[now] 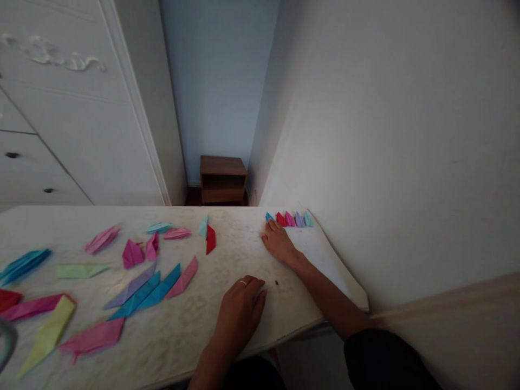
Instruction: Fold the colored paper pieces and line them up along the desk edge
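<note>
Right hand [279,242] stretched to the far edge of the bench [239,260], palm down, fingertips on a small blue folded-paper piece [269,216]; cannot tell whether they pinch it or only press on it. Blue piece sits at the left end of a short row by the wall [385,135]: next comes a red piece [281,219], then a magenta piece [290,219], a lavender piece [299,219] and a pale teal piece [308,219], set close side by side.

Left hand [241,309] rests near the front edge, ring on one finger, fingers loosely bent, thumb standing apart from them.

Left part of the bench: loose scatter of folded paper. Nearest the row, a red strip [210,240] touching a light teal strip [203,226]. Farther left, a pink strip [182,278] beside blue strips [160,288], a lavender strip [130,286], a pale green strip [80,271], a yellow-green strip [47,336].

Beyond the bench: white cabinet [81,119], low brown wooden stand [223,166].
</note>
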A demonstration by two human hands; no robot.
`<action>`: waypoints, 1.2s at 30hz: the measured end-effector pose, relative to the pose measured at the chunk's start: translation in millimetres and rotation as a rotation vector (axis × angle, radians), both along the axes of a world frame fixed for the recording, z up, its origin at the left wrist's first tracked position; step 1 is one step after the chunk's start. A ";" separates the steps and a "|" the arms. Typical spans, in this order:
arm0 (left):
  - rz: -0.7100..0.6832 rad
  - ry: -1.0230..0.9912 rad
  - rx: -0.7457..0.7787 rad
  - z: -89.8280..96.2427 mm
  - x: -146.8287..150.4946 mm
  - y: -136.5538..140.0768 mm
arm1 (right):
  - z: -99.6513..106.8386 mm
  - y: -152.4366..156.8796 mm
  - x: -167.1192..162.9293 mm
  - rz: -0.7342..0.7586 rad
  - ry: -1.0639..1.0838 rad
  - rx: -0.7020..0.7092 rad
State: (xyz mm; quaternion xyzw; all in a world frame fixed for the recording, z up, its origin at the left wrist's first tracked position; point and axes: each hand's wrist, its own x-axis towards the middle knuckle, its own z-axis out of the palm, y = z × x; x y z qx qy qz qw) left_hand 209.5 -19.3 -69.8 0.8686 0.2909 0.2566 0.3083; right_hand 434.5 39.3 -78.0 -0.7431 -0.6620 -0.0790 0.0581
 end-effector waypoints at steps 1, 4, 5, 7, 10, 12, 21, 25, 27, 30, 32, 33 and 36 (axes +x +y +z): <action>0.003 -0.004 0.004 0.0 -0.2 -0.2 | -1.4 0.4 -0.2 -0.013 0.009 0.005; 0.009 -0.014 0.008 0.5 -0.3 -0.3 | -4.9 0.4 -0.4 -0.045 0.048 0.025; 0.010 -0.012 0.006 0.8 -0.2 -0.2 | -5.5 0.0 -0.7 -0.049 0.060 0.029; 0.008 -0.004 0.003 1.7 0.0 -0.4 | -5.2 -1.4 -2.3 -0.047 0.081 0.037; 0.010 0.001 -0.002 4.1 -0.1 -1.1 | -1.6 -4.3 -6.0 -0.045 0.107 0.053; 0.008 0.005 -0.013 6.0 -0.1 -1.6 | 1.9 -6.1 -8.2 -0.046 0.118 0.066; 0.008 -0.003 -0.030 8.3 -0.3 -2.6 | 13.7 -11.1 -25.6 0.043 0.146 0.111; 0.015 -0.012 -0.057 9.7 -1.7 -5.1 | 11.3 -13.1 -43.5 0.239 0.267 0.135; 0.022 -0.040 -0.076 11.1 -3.0 -7.0 | 8.9 -14.4 -50.2 0.367 0.371 0.152; -0.012 -0.139 -0.118 14.7 -7.9 -9.0 | 6.5 -16.1 -55.2 0.537 0.515 0.148; -0.038 -0.202 -0.154 18.9 -15.0 -7.1 | 6.4 -16.7 -55.9 0.617 0.566 0.129; -0.033 -0.223 -0.167 21.5 -20.2 -4.3 | 6.8 -17.0 -55.8 0.647 0.581 0.122; 0.095 -0.250 -0.145 30.7 -45.2 12.1 | 7.7 -17.8 -54.8 0.692 0.612 0.122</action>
